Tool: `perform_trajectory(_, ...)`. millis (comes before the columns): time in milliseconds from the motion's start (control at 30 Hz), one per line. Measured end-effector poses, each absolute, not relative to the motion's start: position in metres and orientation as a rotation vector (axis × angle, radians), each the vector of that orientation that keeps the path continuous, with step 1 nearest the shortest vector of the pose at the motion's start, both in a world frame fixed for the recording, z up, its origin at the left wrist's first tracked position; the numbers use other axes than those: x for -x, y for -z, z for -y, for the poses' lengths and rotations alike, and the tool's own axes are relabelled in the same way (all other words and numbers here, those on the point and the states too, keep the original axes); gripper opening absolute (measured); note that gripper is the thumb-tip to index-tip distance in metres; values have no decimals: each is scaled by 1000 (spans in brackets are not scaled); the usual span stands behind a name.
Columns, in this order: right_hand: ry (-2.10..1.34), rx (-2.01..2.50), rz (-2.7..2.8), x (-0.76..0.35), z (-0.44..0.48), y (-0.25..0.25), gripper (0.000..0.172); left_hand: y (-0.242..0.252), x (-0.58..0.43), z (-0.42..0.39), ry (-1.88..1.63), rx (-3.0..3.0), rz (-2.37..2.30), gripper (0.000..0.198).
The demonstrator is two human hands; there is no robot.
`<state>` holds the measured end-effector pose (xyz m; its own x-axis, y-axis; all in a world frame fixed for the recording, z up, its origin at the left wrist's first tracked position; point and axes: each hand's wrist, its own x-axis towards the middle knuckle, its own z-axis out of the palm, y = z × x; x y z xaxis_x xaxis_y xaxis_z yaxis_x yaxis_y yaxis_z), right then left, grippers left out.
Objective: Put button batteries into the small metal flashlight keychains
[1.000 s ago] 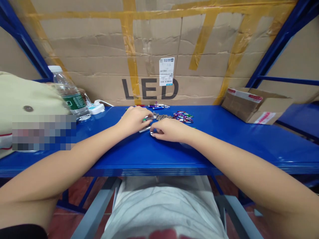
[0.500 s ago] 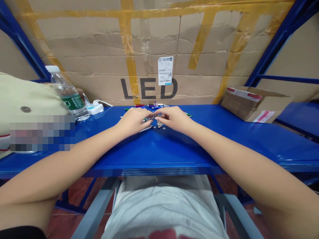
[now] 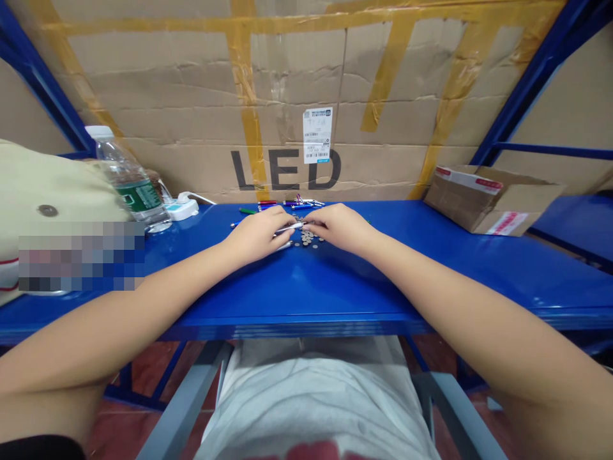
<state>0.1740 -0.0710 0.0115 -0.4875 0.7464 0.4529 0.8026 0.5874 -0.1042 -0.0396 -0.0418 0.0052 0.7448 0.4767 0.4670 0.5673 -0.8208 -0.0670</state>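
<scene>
On the blue tabletop (image 3: 297, 291), your L hand (image 3: 256, 231) pinches a slim pale rod (image 3: 297, 225) near small metal discs (image 3: 306, 237); your R hand (image 3: 342, 229) is at its tip, can't tell if gripping. Rod's prob. light, stiff & slick, best held mid-shaft; you've room twd the near edge (image 3: 297, 319), less by the discs.

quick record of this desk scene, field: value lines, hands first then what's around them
left hand: holds a slim silvery piece
right hand: at the other end of that piece, grip unclear
near the hands: small round metal discs, loose on the table
beyond the hands: colored pen-like items
surface: blue table
left side: bottle with green label
right side: open cardboard box
</scene>
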Motion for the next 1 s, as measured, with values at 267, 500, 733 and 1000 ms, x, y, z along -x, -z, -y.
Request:
perform_trajectory(267, 523, 1304, 2540, -173, 80, -18, 21, -2, 40, 36, 693, 2877, 671, 29)
perform_trajectory(500, 798, 1097, 2696, -178, 80, -17, 22, -2, 40, 35, 713, 3018, 622, 30)
perform_trajectory(733, 610, 1064, 2667, -182, 74, -12, 23, 1, 40, 35, 753, 3012, 591, 29)
perform_trajectory(1000, -279, 975, 2456, -185, 66, -4, 23, 1, 43, 35, 712, 2746, 458, 34)
